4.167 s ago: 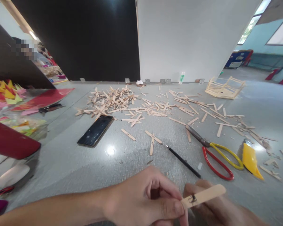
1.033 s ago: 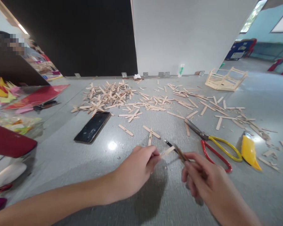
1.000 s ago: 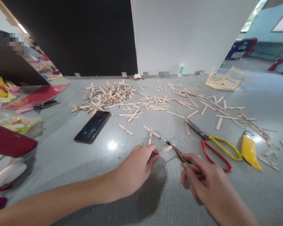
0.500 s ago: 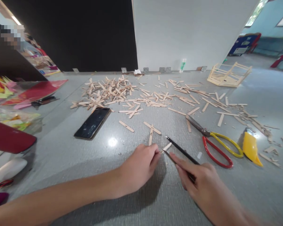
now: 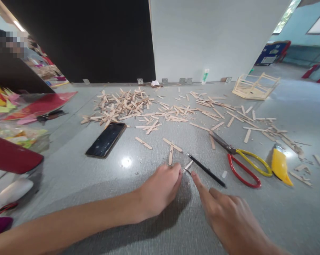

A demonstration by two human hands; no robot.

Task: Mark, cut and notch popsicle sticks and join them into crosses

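Observation:
My left hand is closed on a small wooden craft stick, whose pale end sticks out past the fingertips. My right hand is closed around a knife, its index finger stretched along the back of the blade; the handle is hidden under the palm. The blade tip meets the stick close to the left fingertips. Just beyond lies a black pencil. Two craft sticks with dark marks lie in a T shape ahead of my left hand, and another marked stick is farther left.
A smartphone lies at the left. Red-and-yellow-handled scissors and a yellow cutter are at the right. Behind them spread many craft sticks, a glue stick and a stick frame. A red cylinder stands far left.
My right hand has turned and shifted down, away from the pencil, with its index finger now straighter on the blade. The left hand stays nearly in place. The view has shifted slightly.

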